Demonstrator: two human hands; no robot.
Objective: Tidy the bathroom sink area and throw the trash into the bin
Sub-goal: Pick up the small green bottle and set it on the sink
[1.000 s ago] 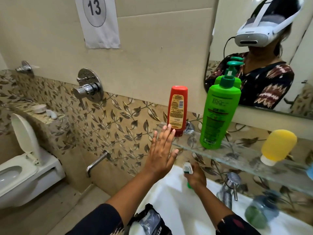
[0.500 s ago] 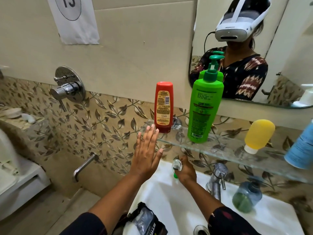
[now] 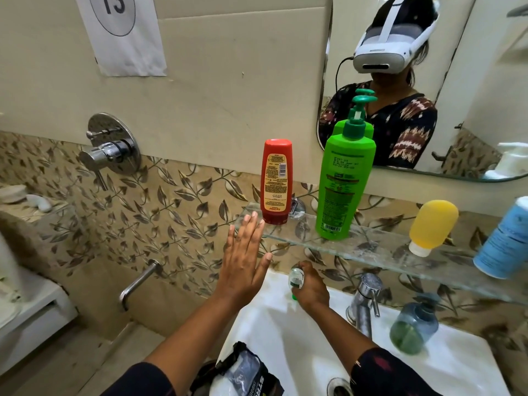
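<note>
My left hand (image 3: 243, 252) is raised flat with fingers spread, just left of the glass shelf (image 3: 380, 247) and below the red bottle (image 3: 275, 181); it holds nothing. My right hand (image 3: 311, 287) grips a small green-and-white bottle (image 3: 296, 277) upright on the back left rim of the white sink (image 3: 445, 364). A crumpled black-and-white wrapper (image 3: 243, 372) lies on the sink's front left edge. On the shelf stand the red bottle, a green pump bottle (image 3: 344, 178), a yellow tube (image 3: 431, 224) and a blue can (image 3: 505, 241).
A chrome tap (image 3: 364, 301) rises behind the basin, with a bluish soap dispenser (image 3: 413, 328) to its right. A mirror (image 3: 471, 81) hangs above the shelf. A wall mixer (image 3: 111, 147) and spout (image 3: 137, 281) are left of the sink, with the toilet at far left.
The view has shifted right, bringing the blue can into sight. My left hand stays raised and open; my right hand keeps its hold on the small bottle at the sink rim.
</note>
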